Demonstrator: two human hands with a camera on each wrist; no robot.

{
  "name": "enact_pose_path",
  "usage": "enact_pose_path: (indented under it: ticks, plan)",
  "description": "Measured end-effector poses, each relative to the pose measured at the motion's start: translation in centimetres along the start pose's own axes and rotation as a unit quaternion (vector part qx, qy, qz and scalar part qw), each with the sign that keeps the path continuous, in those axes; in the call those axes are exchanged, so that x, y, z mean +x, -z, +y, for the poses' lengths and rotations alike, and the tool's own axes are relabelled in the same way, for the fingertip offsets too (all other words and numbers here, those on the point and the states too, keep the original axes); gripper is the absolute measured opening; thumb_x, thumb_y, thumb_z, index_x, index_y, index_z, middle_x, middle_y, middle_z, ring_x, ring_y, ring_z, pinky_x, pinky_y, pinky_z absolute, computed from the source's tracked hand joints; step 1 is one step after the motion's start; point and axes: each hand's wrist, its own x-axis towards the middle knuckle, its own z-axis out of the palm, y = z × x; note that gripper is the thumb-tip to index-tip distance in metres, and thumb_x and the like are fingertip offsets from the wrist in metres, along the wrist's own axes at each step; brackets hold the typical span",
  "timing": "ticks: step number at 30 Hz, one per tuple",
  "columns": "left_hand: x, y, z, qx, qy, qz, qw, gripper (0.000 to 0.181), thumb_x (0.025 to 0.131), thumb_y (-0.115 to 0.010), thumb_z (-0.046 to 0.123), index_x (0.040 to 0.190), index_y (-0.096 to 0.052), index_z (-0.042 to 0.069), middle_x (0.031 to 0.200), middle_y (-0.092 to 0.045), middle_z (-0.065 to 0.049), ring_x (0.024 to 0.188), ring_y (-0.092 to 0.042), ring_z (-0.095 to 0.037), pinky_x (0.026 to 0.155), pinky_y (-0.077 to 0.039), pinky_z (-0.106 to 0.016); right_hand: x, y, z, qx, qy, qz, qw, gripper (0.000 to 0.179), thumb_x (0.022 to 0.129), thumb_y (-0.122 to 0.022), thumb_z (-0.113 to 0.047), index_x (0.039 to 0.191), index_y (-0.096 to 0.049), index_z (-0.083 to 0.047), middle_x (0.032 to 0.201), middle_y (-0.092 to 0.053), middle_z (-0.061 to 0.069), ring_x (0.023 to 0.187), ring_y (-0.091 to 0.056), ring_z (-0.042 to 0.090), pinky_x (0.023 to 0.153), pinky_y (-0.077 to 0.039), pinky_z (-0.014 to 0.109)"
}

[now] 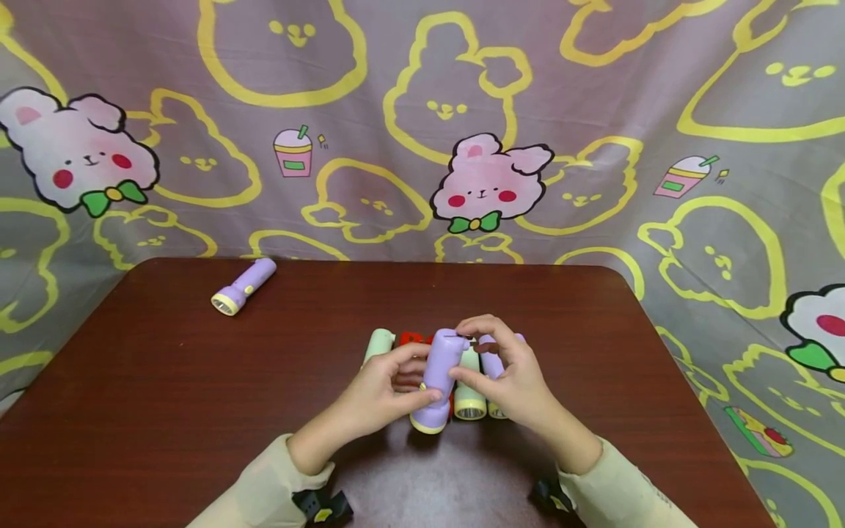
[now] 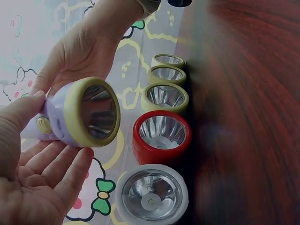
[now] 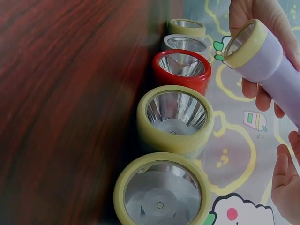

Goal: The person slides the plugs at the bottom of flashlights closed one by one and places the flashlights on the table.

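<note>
A purple flashlight (image 1: 441,370) with a pale yellow rim is held up off the table, its lens end tilted down toward me. My left hand (image 1: 379,392) grips its barrel, the thumb lying near the yellow switch (image 2: 43,125). At the tail end, my right hand (image 1: 521,378) pinches the flashlight between thumb and fingers, next to a small tab sticking out there. Behind it stands a row of flashlights, lenses facing me: a green one (image 1: 470,396), a purple one (image 1: 494,361), a red one (image 2: 161,136) and a whitish-rimmed one (image 2: 152,194) among them. The hands partly cover this row.
Another purple flashlight (image 1: 244,287) lies apart at the table's back left, lens toward the front left. The dark red-brown table (image 1: 198,381) ends against a cartoon-printed cloth (image 1: 370,132). Dark straps (image 1: 322,507) show by the sleeves.
</note>
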Motion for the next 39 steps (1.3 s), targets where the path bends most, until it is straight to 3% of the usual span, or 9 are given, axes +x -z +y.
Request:
enact_pose_path:
  ticks: [10, 20, 29, 33, 39]
  plan:
    - [0.1, -0.3, 0.1, -0.011, 0.015, 0.003, 0.9998, 0.045, 0.089, -0.072, 0.005, 0.129, -0.054, -0.005, 0.114, -0.070, -0.026, 0.100, -0.072, -0.022, 0.084, -0.059, -0.028, 0.1, 0.0, -0.1, 0.010, -0.008, 0.002, 0.9999, 0.048, 0.073, -0.083, 0.007, 0.113, -0.061, -0.006, 0.113, -0.064, 0.008, 0.107, -0.060, 0.006, 0.079, -0.054, 0.027]
    - [0.2, -0.3, 0.0, -0.027, 0.019, -0.003, 0.9994, 0.044, 0.086, -0.074, 0.004, 0.125, -0.056, -0.006, 0.108, -0.071, -0.027, 0.092, -0.070, -0.002, 0.081, -0.059, -0.028, 0.4, 0.2, 0.1, 0.018, 0.028, -0.013, 0.9993, 0.043, 0.074, -0.085, 0.000, 0.110, -0.063, -0.004, 0.110, -0.063, 0.013, 0.104, -0.061, 0.005, 0.076, -0.055, 0.030]
    - [0.1, -0.3, 0.0, -0.044, 0.008, -0.013, 0.9989, 0.043, 0.087, -0.073, 0.003, 0.125, -0.055, -0.009, 0.107, -0.071, -0.029, 0.092, -0.071, -0.003, 0.083, -0.059, -0.029, 0.7, 0.3, -0.1, 0.045, 0.007, -0.028, 0.9986, 0.039, 0.073, -0.084, 0.004, 0.105, -0.064, -0.005, 0.107, -0.063, 0.010, 0.101, -0.062, 0.009, 0.076, -0.054, 0.029]
    - [0.1, -0.4, 0.0, -0.056, 0.002, -0.005, 0.9984, 0.042, 0.087, -0.072, 0.000, 0.123, -0.055, -0.010, 0.104, -0.070, -0.031, 0.090, -0.070, 0.000, 0.083, -0.059, -0.028, 1.0, 0.4, -0.5, 0.059, -0.009, -0.039, 0.9974, 0.040, 0.072, -0.082, 0.009, 0.104, -0.064, -0.006, 0.109, -0.062, 0.009, 0.102, -0.061, 0.008, 0.076, -0.054, 0.030]
    - [0.1, -0.4, 0.0, -0.067, -0.007, 0.008, 0.9977, 0.040, 0.084, -0.073, -0.003, 0.119, -0.056, -0.012, 0.101, -0.070, -0.032, 0.090, -0.072, -0.006, 0.080, -0.059, -0.028, 1.5, 0.6, -1.0, 0.053, -0.001, -0.061, 0.9967, 0.041, 0.072, -0.084, 0.006, 0.106, -0.064, -0.006, 0.109, -0.062, 0.008, 0.103, -0.061, 0.010, 0.078, -0.055, 0.030]
